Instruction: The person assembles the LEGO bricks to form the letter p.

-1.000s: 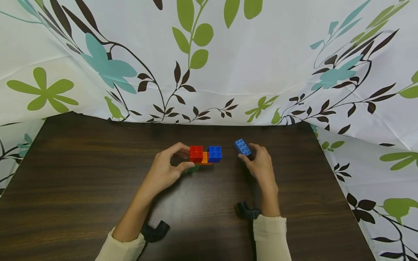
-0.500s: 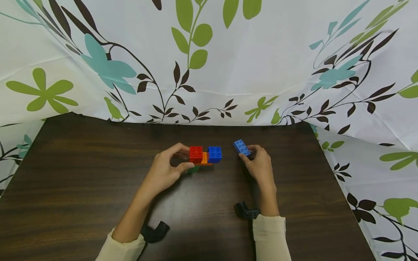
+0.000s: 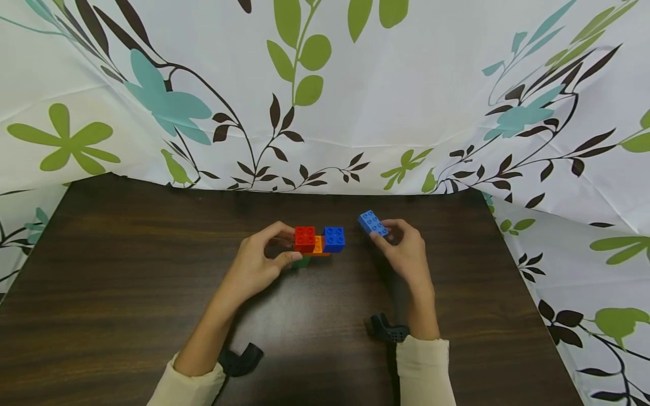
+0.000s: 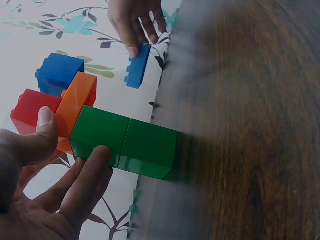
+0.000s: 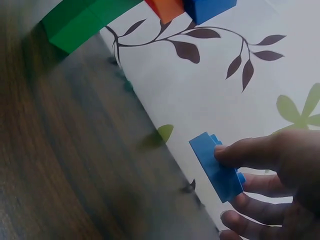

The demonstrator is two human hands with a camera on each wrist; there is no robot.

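My left hand (image 3: 259,262) grips a small tower of toy building bricks near the middle of the table. Two green bricks (image 4: 125,137) form its column, and an orange brick (image 4: 77,102) lies across the top of them. A red brick (image 3: 304,239) and a dark blue brick (image 3: 334,239) sit side by side on the orange one, with a gap between. To the right, my right hand (image 3: 406,254) pinches a lighter blue, eight-stud brick (image 3: 372,222) between thumb and fingers. In the right wrist view that brick is tilted and apart from the tower.
The dark wood table (image 3: 152,293) extends around both hands. Behind it hangs a white curtain (image 3: 386,101) with leaf and flower prints, which also covers the right side. Black wrist mounts (image 3: 242,360) sit at both cuffs.
My right hand has moved slightly left and away from me, turning the lighter blue brick a little. The left hand and the tower stay in place.
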